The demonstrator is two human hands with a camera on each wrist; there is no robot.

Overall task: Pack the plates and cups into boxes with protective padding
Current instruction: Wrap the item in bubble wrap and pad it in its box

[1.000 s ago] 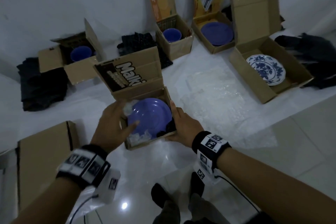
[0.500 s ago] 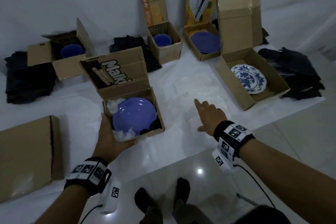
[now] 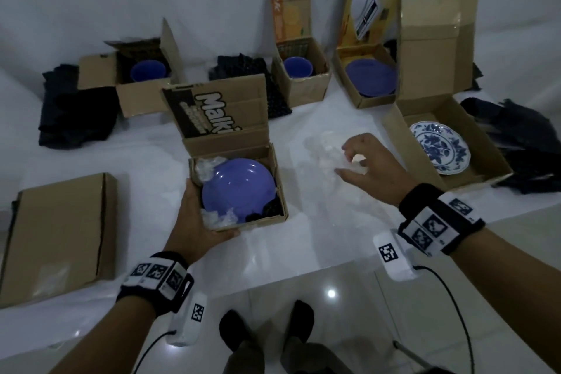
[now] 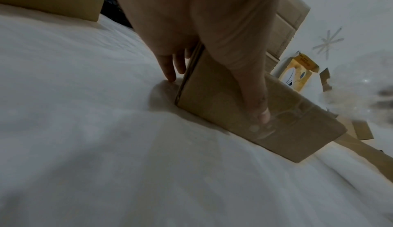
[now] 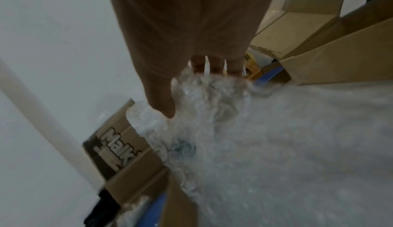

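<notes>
My left hand holds the near left corner of the open box in front of me; a plate lies in it on padding. To its right, my right hand grips the bubble wrap spread on the sheet. Right of that stands another open box with a patterned plate in it. Behind are three more open boxes: two holding cups, one a plate. A flat closed box lies at my far left.
</notes>
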